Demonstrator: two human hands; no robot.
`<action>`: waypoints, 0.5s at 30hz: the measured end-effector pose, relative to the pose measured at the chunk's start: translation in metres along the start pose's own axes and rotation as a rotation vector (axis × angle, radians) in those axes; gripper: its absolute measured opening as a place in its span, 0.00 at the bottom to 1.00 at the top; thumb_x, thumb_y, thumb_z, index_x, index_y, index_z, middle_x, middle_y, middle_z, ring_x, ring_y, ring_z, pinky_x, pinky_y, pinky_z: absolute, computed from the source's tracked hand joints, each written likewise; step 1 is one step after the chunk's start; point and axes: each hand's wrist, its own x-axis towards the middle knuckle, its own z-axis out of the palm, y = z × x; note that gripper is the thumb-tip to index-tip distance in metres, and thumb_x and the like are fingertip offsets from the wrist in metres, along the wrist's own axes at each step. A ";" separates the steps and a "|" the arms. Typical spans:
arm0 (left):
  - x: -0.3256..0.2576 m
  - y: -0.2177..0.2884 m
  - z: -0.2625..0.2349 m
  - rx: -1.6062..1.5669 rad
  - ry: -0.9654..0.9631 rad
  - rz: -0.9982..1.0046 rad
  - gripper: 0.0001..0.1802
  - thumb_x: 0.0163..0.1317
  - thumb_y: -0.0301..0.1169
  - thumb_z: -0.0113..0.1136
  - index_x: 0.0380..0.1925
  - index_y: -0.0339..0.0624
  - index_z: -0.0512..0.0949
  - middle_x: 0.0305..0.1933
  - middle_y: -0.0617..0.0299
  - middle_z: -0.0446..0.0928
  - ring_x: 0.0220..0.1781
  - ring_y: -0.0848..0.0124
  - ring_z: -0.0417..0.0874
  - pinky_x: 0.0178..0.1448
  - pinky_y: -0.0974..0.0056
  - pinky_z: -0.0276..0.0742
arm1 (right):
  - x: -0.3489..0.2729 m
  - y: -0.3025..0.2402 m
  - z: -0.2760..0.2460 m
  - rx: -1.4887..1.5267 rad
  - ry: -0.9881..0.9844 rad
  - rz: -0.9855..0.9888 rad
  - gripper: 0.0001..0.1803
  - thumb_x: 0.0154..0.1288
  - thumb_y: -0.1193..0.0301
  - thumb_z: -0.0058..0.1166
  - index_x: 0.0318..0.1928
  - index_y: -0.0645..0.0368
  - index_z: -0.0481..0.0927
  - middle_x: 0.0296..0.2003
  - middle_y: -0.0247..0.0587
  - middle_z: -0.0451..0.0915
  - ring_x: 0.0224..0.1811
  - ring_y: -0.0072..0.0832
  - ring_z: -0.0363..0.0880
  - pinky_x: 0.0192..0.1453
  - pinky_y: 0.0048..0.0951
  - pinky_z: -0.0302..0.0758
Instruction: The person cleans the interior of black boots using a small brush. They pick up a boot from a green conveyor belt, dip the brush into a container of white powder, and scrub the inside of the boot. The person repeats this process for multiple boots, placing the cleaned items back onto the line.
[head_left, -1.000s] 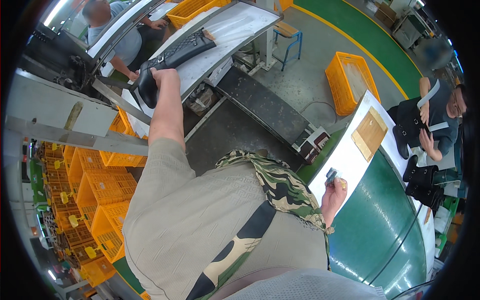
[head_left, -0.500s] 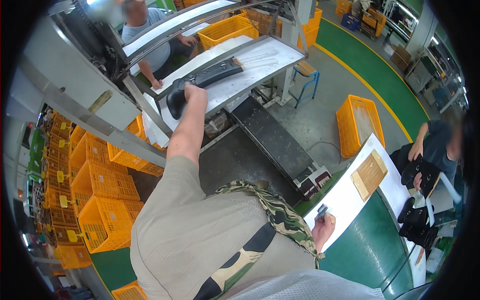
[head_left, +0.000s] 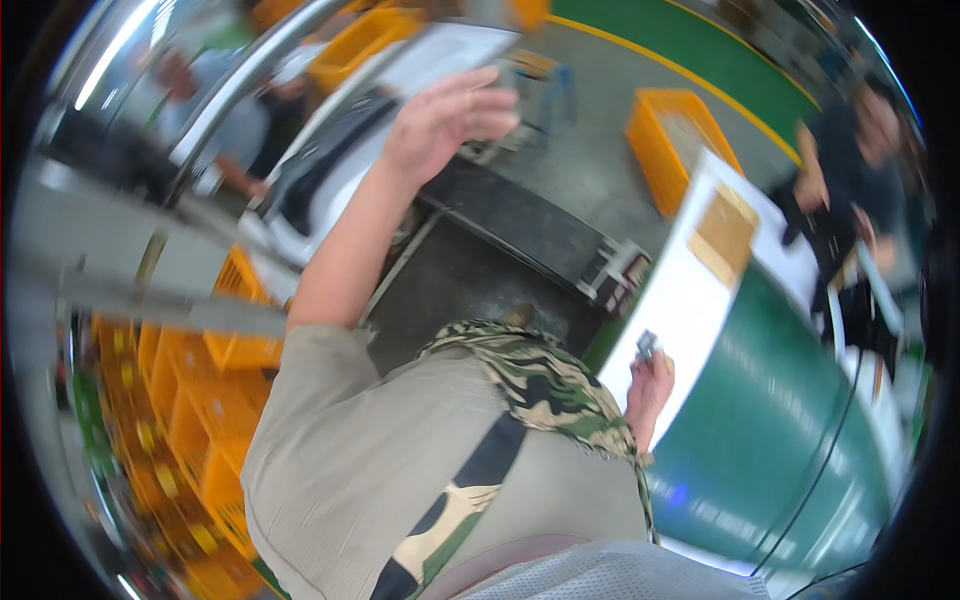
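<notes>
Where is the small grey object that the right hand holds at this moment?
In the head view, the small grey object sits at the right of centre, in the fingers of the right hand, at the near edge of the white tabletop beside the green conveyor belt.

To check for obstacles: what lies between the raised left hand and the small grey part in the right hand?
Head view: a long black platform lies between the left hand and the small grey part.
</notes>
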 end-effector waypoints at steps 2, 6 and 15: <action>-0.003 -0.044 0.031 0.193 -0.031 -0.214 0.28 0.67 0.37 0.60 0.64 0.34 0.69 0.59 0.45 0.78 0.56 0.55 0.83 0.61 0.53 0.78 | 0.005 0.009 -0.018 0.023 0.044 -0.023 0.06 0.68 0.72 0.58 0.39 0.58 0.74 0.34 0.41 0.80 0.32 0.29 0.80 0.35 0.32 0.79; -0.028 -0.190 0.072 0.363 -0.245 -0.677 0.29 0.62 0.31 0.67 0.62 0.33 0.71 0.56 0.48 0.80 0.54 0.63 0.83 0.60 0.58 0.79 | -0.012 0.011 -0.045 0.072 0.188 -0.101 0.08 0.65 0.71 0.61 0.37 0.57 0.73 0.30 0.39 0.80 0.29 0.28 0.79 0.34 0.33 0.79; -0.070 -0.299 0.152 0.435 -0.833 -1.025 0.30 0.62 0.33 0.67 0.61 0.30 0.71 0.57 0.45 0.79 0.57 0.64 0.82 0.60 0.61 0.78 | -0.079 0.027 -0.079 0.198 0.490 -0.201 0.09 0.63 0.73 0.62 0.36 0.59 0.74 0.29 0.38 0.79 0.28 0.26 0.78 0.34 0.30 0.77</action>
